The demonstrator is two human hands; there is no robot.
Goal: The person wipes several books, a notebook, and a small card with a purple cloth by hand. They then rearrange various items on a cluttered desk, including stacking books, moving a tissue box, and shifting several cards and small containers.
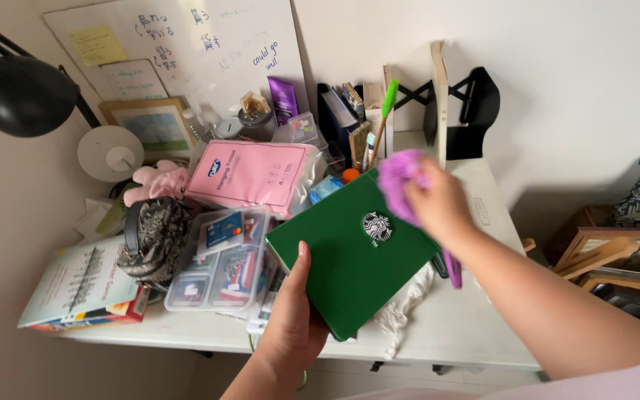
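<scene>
We see a white desk (475, 326) crowded along its back and left side, so the work happens in the air above its front edge. Our left hand (290, 326) lifts a green notebook (350, 255) clear of the clutter — fingers underneath, thumb clamped on the cover — tilted up toward us so the cover faces our right hand (438, 204). That hand's fingers are closed around a fluffy purple duster (398, 181), pressed at the notebook's upper corner — blurred.

Pink tissue pack (252, 175), clear plastic organiser box (220, 261), black lamp (16, 87), whiteboard (179, 44)
</scene>
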